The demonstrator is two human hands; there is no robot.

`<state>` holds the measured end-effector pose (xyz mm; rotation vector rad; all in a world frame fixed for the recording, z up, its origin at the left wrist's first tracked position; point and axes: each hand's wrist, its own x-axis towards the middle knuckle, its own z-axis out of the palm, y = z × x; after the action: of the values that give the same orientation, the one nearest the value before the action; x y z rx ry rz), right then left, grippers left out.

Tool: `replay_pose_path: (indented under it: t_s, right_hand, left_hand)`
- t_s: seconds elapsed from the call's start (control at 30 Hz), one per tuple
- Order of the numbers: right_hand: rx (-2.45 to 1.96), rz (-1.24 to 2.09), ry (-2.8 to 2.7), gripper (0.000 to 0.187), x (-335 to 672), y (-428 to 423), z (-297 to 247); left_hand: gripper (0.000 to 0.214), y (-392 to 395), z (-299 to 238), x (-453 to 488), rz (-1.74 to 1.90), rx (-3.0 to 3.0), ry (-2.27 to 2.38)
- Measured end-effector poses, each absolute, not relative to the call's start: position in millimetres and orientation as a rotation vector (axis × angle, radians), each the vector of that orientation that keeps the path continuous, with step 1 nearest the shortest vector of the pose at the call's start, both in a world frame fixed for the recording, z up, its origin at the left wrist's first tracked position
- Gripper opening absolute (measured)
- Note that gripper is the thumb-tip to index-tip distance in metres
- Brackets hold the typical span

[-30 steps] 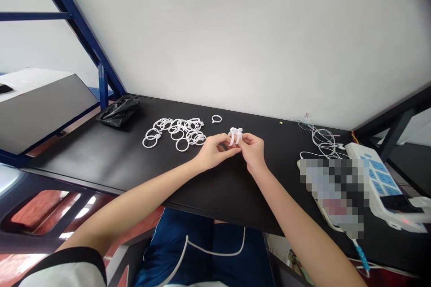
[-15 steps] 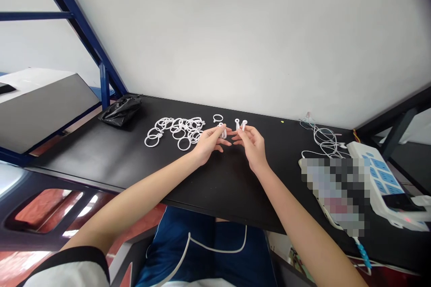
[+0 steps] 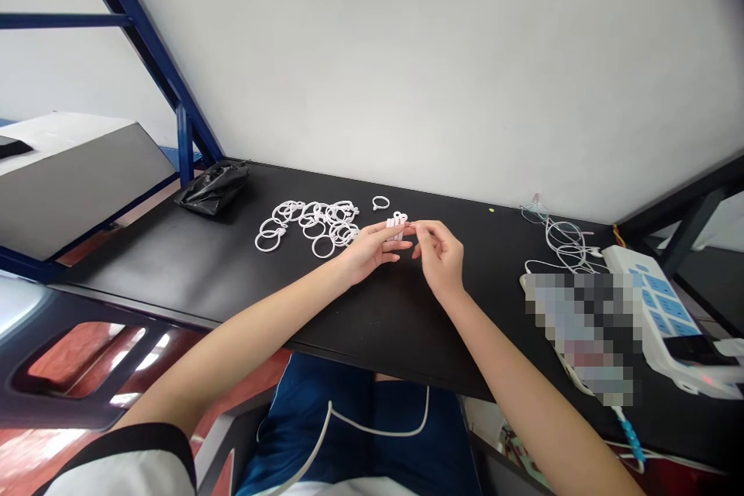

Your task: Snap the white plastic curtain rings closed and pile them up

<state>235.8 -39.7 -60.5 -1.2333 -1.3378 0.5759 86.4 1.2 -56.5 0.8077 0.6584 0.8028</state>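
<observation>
My left hand (image 3: 375, 248) pinches several white plastic rings (image 3: 395, 229), held on edge side by side between thumb and fingers, with their small eyelets at the top. Against its fingertips is my right hand (image 3: 442, 252), its thumb and fingers drawn together; whatever they hold, if anything, is hidden. A loose pile of white rings (image 3: 323, 246) with small eyelets lies on the black table (image 3: 372, 318) left of my hands. One single ring (image 3: 380, 203) rests just behind the held ones.
A crumpled black plastic bag (image 3: 212, 190) sits at the back left. To the right are a coiled white cable (image 3: 561, 236), a blurred-out phone-like device (image 3: 581, 341) and a white power strip (image 3: 663, 302). A white wall (image 3: 430, 77) rises behind the table.
The two white rings that stood up from my right hand no longer show there. More rings now sit together in my left hand, and my right fingers have closed in against it.
</observation>
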Motion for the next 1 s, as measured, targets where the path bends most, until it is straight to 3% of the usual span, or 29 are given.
replay_pose_path:
  t_s: [0.23, 0.47, 0.57, 0.8, 1.0]
  right_hand:
    - [-1.501, 0.536, -1.414, 0.029, 258.7, 9.9, -74.8]
    - [-1.525, 0.606, -1.958, 0.033, 229.5, 57.0, -71.2]
    - [-1.568, 0.616, -2.056, 0.033, 221.7, 63.6, -65.1]
    - [-1.734, 0.663, -1.817, 0.035, 250.0, 32.3, -68.4]
    - [-1.524, 0.788, -1.437, 0.037, 263.1, -6.3, -67.8]
  left_hand:
    - [0.019, 1.0, -56.1, 86.3, 0.879, 0.742, 0.754]
    - [0.044, 6.8, -52.2, 82.8, 0.884, 0.750, 0.778]
    - [0.045, 11.5, -51.5, 80.2, 0.880, 0.770, 0.770]
    - [0.032, 7.4, -50.4, 78.7, 0.897, 0.892, 0.745]
    - [0.023, -4.0, -47.0, 85.8, 0.931, 1.075, 0.738]
